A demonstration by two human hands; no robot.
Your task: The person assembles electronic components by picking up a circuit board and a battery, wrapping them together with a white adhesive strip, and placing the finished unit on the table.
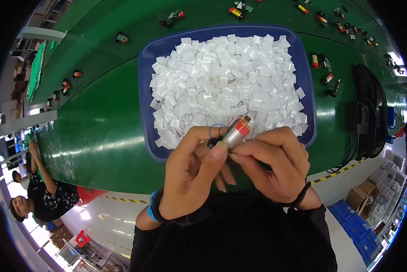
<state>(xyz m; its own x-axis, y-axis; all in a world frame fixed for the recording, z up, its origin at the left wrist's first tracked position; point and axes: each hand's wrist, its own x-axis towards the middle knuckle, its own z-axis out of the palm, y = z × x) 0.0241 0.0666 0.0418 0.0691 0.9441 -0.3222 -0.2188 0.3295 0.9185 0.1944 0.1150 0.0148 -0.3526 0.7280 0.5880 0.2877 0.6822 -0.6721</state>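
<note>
Item 1. Small cylindrical cell (pixel 236 132): silver body, red band near its top end, thin red and blue wires looping off toward 10 o'clock. It sits between both my hands at about 6 o'clock of the tray, lifted above the tray's near rim and tilted with its top toward 1 o'clock.

Item 2. My left hand (pixel 192 174): grip closed on the lower end of the cell, thumb (pixel 215 156) pressed up against its side, fingers curled behind.

Item 3. My right hand (pixel 276 163): grip likewise closed on the cell, fingertips pinching its body from the 4 o'clock side; a dark band shows at the wrist.

Item 4. Blue tray (pixel 145 90): shallow, rounded corners, resting on the bench just beyond my hands at 12 o'clock.

Item 5. White paper squares (pixel 221 81): a loose heap filling most of the tray (one duller, greyish piece lies near the middle).

Item 6. Green bench (pixel 99 118): glossy surface running across the view.

Item 7. Further cells with wires (pixel 323 68): scattered singly on the bench, at 2 o'clock beside the tray, along the far edge at 12 o'clock, and at 10 o'clock.

Item 8. Another person (pixel 49 195): dark patterned top, at 8 o'clock beyond the bench edge, one arm raised to the bench.

Item 9. Black device (pixel 369 113): at 3 o'clock, cables trailing down from it.
</note>
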